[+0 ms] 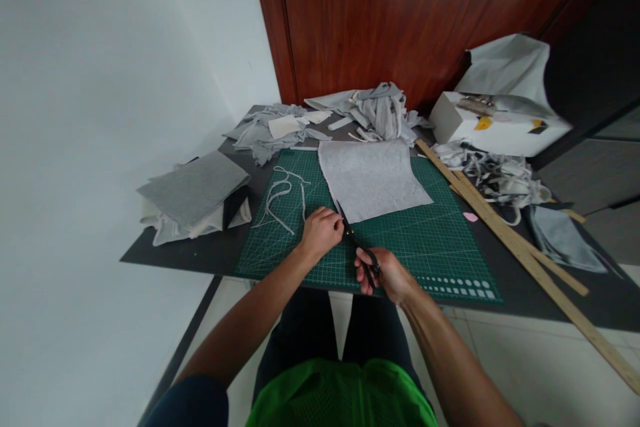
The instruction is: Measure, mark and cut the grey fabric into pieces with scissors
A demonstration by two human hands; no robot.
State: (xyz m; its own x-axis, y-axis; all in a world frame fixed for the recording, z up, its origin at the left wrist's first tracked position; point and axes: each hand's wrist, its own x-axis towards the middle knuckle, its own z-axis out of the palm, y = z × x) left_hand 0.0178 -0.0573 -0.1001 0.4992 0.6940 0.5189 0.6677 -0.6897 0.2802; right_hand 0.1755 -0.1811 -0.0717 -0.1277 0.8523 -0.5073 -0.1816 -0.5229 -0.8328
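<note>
A light grey piece of fabric lies flat on a green cutting mat. My right hand is closed around the handles of black scissors, whose blades reach the fabric's lower left corner. Right beside the blades, my left hand is closed in a pinch at that corner; what its fingertips hold is hidden. Thin grey fabric strips lie curled on the mat left of my hands.
Folded grey fabric is stacked at the left. Fabric scraps pile along the back. Long wooden rulers cross the right side, near tangled scraps and a white box. A wall borders the left.
</note>
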